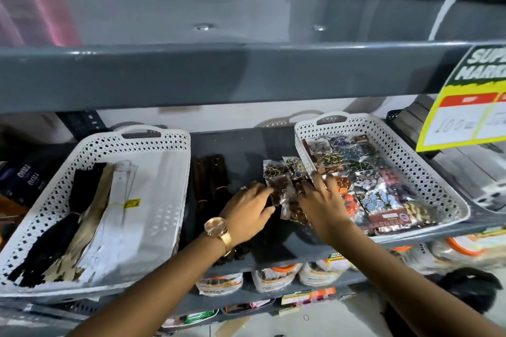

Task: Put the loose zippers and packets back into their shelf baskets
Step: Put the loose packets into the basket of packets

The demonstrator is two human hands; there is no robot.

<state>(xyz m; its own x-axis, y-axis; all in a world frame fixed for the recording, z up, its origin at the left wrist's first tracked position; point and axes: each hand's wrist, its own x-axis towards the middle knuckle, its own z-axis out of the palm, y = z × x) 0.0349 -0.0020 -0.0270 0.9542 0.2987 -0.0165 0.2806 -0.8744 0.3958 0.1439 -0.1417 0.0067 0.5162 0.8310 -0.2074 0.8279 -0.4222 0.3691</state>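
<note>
Hands meet over loose clear packets of coloured buttons (284, 186) lying on the grey metal shelf (241, 142) between 2 white perforated plastic baskets: left hand (250, 210) and right hand (320, 204) both spread, fingertips touching the packets. Dark brown zippers (209, 180) lie beside the left basket (169, 145); the right basket (410, 161) holds more packets.

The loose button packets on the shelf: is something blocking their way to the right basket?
Nothing visible does. The loose packets lie beside the right basket, under both hands, left hand and right hand. Only its low wall must be cleared.
</note>
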